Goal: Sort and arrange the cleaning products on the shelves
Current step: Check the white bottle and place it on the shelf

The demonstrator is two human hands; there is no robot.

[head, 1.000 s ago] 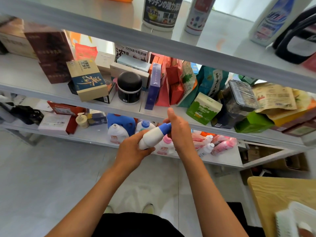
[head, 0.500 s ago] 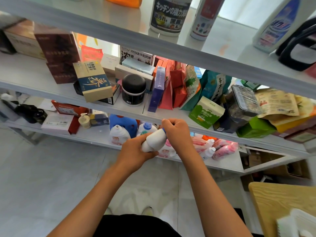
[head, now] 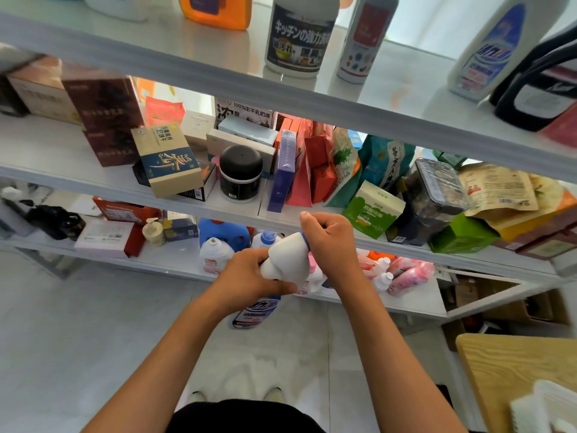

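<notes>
My left hand (head: pixel 246 278) grips the white bottle (head: pixel 285 264) body, right hand (head: pixel 332 242) curls round its cap; smooth plastic, probably slippery, hold mid-body.

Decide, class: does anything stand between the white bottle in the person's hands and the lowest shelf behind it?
Yes. The white bottle is gripped by both hands, and upright bottles crowd the lowest shelf directly behind it.

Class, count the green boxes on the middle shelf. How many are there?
2. A green-and-white box sits at the front edge of the middle shelf; a plain green box lies further right, under the tan pouches. Others may be hidden behind.
</notes>
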